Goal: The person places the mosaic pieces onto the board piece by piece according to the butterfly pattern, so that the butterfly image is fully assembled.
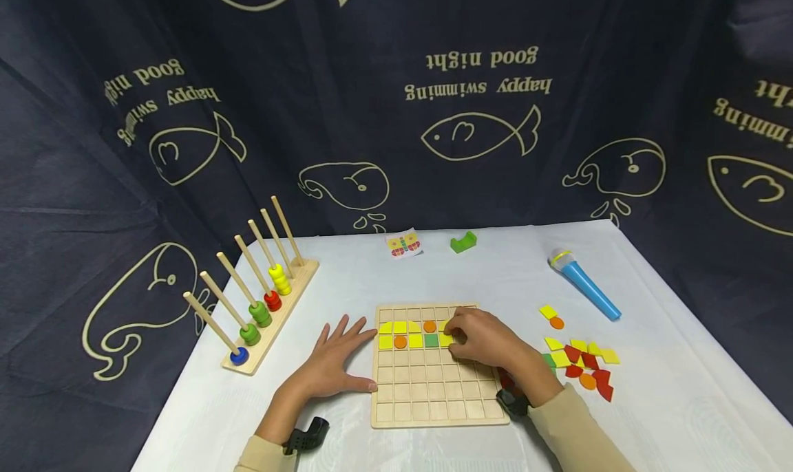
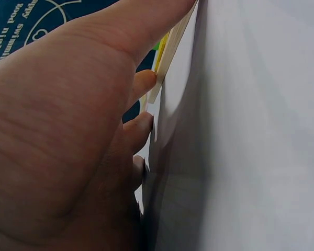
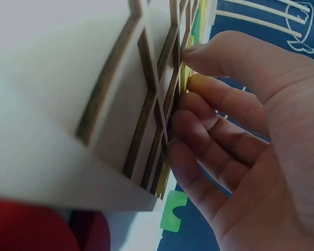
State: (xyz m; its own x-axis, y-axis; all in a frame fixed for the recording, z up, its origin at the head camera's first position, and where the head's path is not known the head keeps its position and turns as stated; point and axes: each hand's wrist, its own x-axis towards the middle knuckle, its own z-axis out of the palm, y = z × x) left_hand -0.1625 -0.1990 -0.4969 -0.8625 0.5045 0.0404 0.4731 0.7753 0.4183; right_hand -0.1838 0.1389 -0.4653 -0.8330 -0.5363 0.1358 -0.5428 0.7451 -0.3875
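Observation:
A wooden grid board (image 1: 421, 393) lies in the middle of the table, its two far rows partly filled with yellow, orange and green tiles. My right hand (image 1: 486, 338) reaches over its right side, fingers bent down and thumb near the index fingertip. At those fingertips a yellow tile (image 3: 186, 78) shows low on the board, partly hidden by the hand. My left hand (image 1: 334, 362) lies spread at the board's left edge, index fingertip and thumb right at the rim. The left wrist view shows its thumb (image 2: 146, 26) along the board's side.
Loose red, yellow and orange tiles (image 1: 587, 381) lie to the right. Beyond them is a blue toy microphone (image 1: 588, 290). A peg stand (image 1: 272, 334) with coloured beads stands at left. A butterfly pattern card (image 1: 404, 243) and a green notched block (image 1: 463, 242) sit at the back.

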